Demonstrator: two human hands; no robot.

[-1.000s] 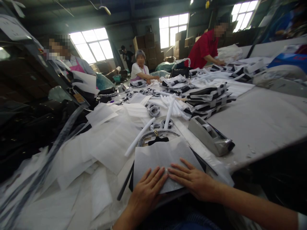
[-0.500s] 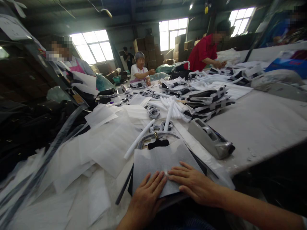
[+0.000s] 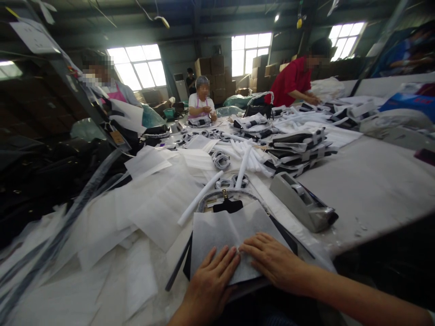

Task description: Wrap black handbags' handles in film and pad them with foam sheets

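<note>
Cluttered workshop table [image 3: 367,181]: left hand [image 3: 210,283] and right hand [image 3: 272,260] flat, fingers spread, pressing sheet [image 3: 227,231]; tape dispenser [image 3: 302,201] lies right of sheet.

Dim hall — glaring windows [image 3: 136,65], warped edges

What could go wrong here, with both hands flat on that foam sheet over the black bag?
1. The foam sheet is loose and only pressed by the left hand and right hand; it may slide or crease off the black bag.
2. The bag sits at the table edge, so it could tip toward the lap.
3. The tape dispenser lies close by the right hand; a sweep might knock it.
</note>
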